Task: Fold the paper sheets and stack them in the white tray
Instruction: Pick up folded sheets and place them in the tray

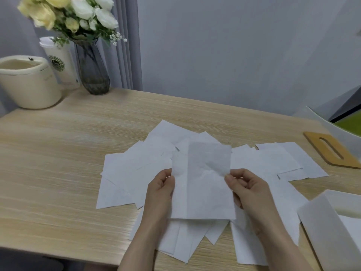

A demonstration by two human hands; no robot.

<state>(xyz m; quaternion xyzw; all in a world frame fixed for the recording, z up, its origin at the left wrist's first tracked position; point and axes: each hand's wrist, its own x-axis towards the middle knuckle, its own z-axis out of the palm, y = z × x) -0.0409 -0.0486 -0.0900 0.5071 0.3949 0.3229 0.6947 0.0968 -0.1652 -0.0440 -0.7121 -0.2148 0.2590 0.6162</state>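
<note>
A paper sheet (pixel 203 184) is held up above the middle of the wooden table (pixel 58 153), between both hands. Its left edge is pinched by the left hand (pixel 161 192), thumb in front and fingers curled behind, and its right edge is gripped by the right hand (pixel 247 187), whose fingers are curled round the margin. A vertical crease is seen down the sheet, and part of its upper right is shaded as if doubled over; whether the fold is complete cannot be told.

Beneath and around the held sheet, a loose spread of other paper sheets (pixel 132 173) is scattered flat on the table, overlapping one another and reaching from the left of the hands to the far right. Much of this spread is hidden by the held sheet and both forearms.

The white tray (pixel 320 227) is placed at the lower right corner of the table, near the right forearm and just beside the edge of the spread. Something pale is seen inside it, but what it is cannot be made out.

A flat wooden piece with a slot (pixel 332 150) is laid at the far right edge. At the far left corner are grouped a cream pot (pixel 29 83), a white lidded cup (pixel 59 63) and a dark glass vase (pixel 91 71) of white and yellow flowers (pixel 72 14), all well apart from the hands.
</note>
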